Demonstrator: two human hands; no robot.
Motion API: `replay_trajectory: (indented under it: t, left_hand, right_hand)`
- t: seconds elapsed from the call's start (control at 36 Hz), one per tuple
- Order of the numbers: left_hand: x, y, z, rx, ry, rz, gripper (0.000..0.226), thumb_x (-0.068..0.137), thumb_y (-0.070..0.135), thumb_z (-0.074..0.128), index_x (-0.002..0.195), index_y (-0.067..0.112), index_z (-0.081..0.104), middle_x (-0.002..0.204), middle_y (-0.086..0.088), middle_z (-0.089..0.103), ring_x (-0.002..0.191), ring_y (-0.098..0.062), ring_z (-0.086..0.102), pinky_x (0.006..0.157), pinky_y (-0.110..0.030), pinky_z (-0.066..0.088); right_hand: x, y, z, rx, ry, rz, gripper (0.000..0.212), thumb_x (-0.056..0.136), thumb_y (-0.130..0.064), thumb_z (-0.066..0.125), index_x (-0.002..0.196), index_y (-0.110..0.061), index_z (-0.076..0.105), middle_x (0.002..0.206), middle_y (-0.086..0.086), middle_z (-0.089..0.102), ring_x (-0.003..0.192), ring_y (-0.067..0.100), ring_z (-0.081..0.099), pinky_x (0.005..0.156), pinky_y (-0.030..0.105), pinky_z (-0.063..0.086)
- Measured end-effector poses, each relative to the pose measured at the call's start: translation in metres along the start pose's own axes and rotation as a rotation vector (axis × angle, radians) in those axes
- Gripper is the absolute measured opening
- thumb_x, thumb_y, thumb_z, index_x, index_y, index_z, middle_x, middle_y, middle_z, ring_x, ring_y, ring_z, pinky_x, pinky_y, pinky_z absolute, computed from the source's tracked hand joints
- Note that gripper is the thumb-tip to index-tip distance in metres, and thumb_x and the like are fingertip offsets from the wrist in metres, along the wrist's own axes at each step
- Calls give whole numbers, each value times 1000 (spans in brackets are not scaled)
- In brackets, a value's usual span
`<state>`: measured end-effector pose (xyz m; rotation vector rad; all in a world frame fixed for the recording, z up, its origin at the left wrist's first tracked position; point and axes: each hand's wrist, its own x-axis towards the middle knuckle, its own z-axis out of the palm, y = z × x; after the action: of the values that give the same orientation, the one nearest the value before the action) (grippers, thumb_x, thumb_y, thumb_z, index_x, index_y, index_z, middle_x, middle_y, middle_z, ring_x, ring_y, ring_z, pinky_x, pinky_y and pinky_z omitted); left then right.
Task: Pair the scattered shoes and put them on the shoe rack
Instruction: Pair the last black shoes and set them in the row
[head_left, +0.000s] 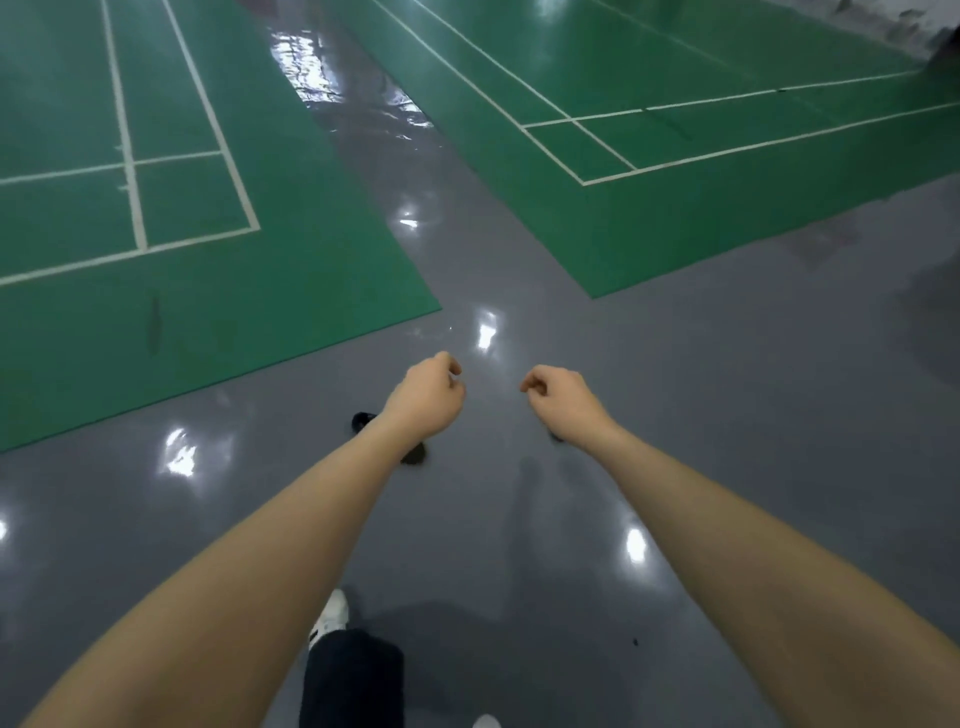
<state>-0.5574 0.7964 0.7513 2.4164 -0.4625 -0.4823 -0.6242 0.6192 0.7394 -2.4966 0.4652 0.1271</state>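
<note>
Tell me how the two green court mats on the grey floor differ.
The left mat shows a wide plain green border outside its white lines, and its corner lies nearer the hands. The right mat lies farther off, its lines running closer to its edge. Both are green with white lines on the glossy grey floor.

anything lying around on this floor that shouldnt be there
Yes. A dark shoe lies alone on the grey floor, mostly hidden behind the left hand; another dark bit peeks out under the right hand, too hidden to identify. No shoe rack is in view. Both hands hang loosely curled, holding nothing.
</note>
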Motion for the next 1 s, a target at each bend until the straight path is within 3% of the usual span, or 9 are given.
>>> replay_trajectory:
  t: [0.08,0.19,0.39,0.53,0.67,0.78,1.0]
  left_hand:
    - [38,-23,-17,7,2,1,32,95,19,43,124,9,50,119,-10,57,106,-25,53,86,-35,46]
    - [91,-59,-42,22,-10,0,31,94,18,45,123,8,51,117,-10,58,106,-26,53,87,-35,45]
    - [192,-132,-88,87,-143,10,34,95,19,44,127,8,47,113,-10,59,104,-27,55,89,-41,48]
    - [265,-191,-103,177,-249,-9,37,96,21,44,131,8,44,120,-11,56,108,-28,53,90,-40,47]
    - [318,-234,-87,180,-309,-35,37,97,22,44,131,8,44,121,-11,55,107,-28,54,90,-41,48]
    - [360,-277,-53,158,-346,-82,36,96,20,44,130,7,45,121,-12,56,107,-29,55,91,-42,48]
    - [437,-363,36,60,-330,-197,30,96,16,45,125,9,50,116,-9,59,105,-29,56,90,-42,49]
  right_hand:
    - [39,-20,12,-16,-23,-2,26,93,-12,40,105,-14,63,90,1,58,75,19,53,68,29,43]
    - [98,-46,38,3,-32,17,28,91,-11,42,104,-13,65,102,6,65,94,24,58,81,36,50]
    - [199,-92,97,81,-57,131,25,91,-10,42,103,-11,65,87,-1,56,81,19,50,69,35,45]
    - [270,-109,155,164,-73,218,24,88,-8,44,95,-12,67,98,8,67,95,27,59,83,41,51]
    - [318,-100,199,190,-108,269,23,88,-8,44,96,-10,66,86,1,58,85,21,54,82,46,52]
    - [362,-71,247,177,-159,296,21,89,-8,46,96,-9,66,95,9,66,94,29,59,84,45,50]
    - [437,3,357,138,-264,322,19,90,-12,47,95,-14,65,98,6,67,98,26,60,84,42,51]
